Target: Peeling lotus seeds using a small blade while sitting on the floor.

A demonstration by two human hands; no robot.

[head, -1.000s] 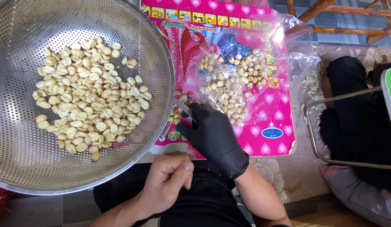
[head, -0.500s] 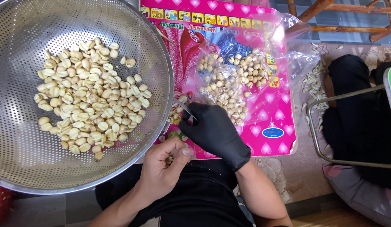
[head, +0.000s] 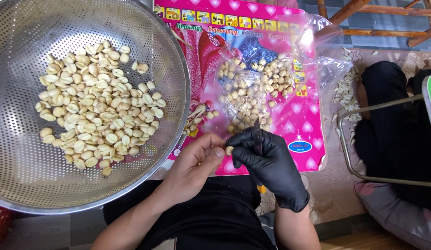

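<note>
My bare left hand (head: 195,162) pinches a small pale seed (head: 229,150) between thumb and fingertips. My right hand (head: 271,162), in a black glove, touches the same seed and grips a thin dark blade (head: 258,134) that points up from the fist. Both hands meet over the near edge of a pink board (head: 298,115). A clear plastic bag (head: 252,90) of unpeeled seeds lies on the board just beyond them. To the left, a large perforated steel colander (head: 21,176) holds a heap of peeled split seeds (head: 92,106).
A few loose seeds (head: 201,115) lie on the board beside the colander. Pale husk scraps (head: 347,90) are strewn on the mat at the right. Another person in dark clothes (head: 400,134) sits at the right behind a metal wire frame (head: 345,153). Wooden furniture legs (head: 359,11) stand at the top right.
My left hand has risen from my lap to meet the gloved right hand. The right hand came back from the bag with a seed, now held between both hands.
</note>
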